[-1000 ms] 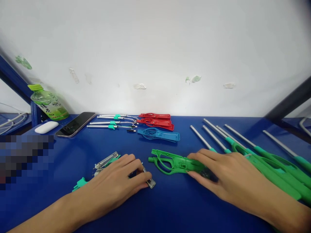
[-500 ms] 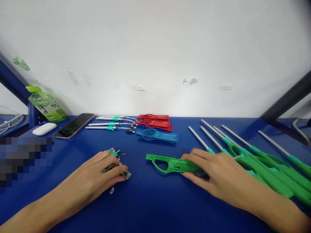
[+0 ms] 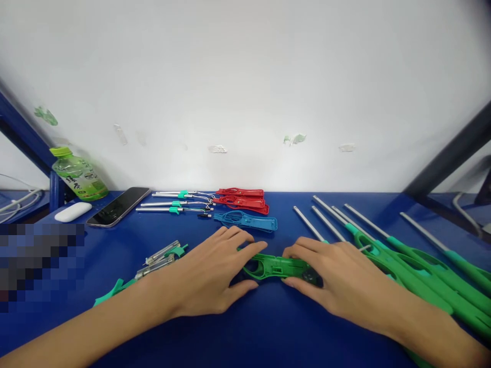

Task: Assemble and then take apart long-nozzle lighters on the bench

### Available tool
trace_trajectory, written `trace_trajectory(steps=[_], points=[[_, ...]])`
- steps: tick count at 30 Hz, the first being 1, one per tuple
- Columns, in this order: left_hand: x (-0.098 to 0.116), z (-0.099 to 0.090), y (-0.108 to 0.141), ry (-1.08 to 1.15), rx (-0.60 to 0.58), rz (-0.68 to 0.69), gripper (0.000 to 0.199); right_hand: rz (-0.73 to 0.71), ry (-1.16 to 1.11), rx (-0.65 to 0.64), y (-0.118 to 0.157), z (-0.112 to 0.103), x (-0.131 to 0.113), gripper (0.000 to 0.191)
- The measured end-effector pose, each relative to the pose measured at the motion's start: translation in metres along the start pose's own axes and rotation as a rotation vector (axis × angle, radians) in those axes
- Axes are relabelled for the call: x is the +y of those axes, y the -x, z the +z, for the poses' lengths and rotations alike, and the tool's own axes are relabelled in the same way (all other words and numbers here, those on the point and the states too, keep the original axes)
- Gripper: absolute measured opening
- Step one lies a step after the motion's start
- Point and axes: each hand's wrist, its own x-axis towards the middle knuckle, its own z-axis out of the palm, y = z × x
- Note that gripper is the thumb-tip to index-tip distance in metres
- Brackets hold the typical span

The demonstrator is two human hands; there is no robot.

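A green lighter casing half (image 3: 282,267), with an oval loop at its left end, lies before me on the blue table. My right hand (image 3: 326,266) has closed around its right end, where a dark part (image 3: 310,276) partly shows beneath the fingers. At the other end, my left hand (image 3: 222,271) straddles the loop, thumb on the near side and fingers on the far side, hiding the tip. Clear lighter fuel tanks (image 3: 157,263) and teal triggers (image 3: 113,292) lie left of my left forearm.
Red casing halves (image 3: 243,204) and a blue casing half (image 3: 249,221) lie behind, beside metal tubes with wires (image 3: 172,209). Several long green lighters (image 3: 414,255) fill the right side. A phone (image 3: 118,206), white case (image 3: 72,211) and bottle (image 3: 80,176) stand left.
My left hand has let go of the clear tanks and moved right to the casing's loop end. My right hand keeps its hold on the other end. The view has tilted slightly.
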Motion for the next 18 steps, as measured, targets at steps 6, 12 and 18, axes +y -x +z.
trace_trajectory(steps=[6, 12, 18], points=[[-0.007, 0.01, -0.01, 0.05, -0.014, -0.003, 0.05, 0.007, 0.095, 0.028, 0.004, -0.001, -0.001, 0.033], [-0.024, 0.01, -0.001, -0.032, 0.031, -0.024, 0.038, 0.016, 0.143, 0.208, 0.005, -0.004, 0.002, 0.053], [-0.043, 0.006, 0.006, -0.099, 0.034, -0.117, 0.036, 0.05, 0.109, 0.24, 0.002, -0.004, 0.005, 0.022]])
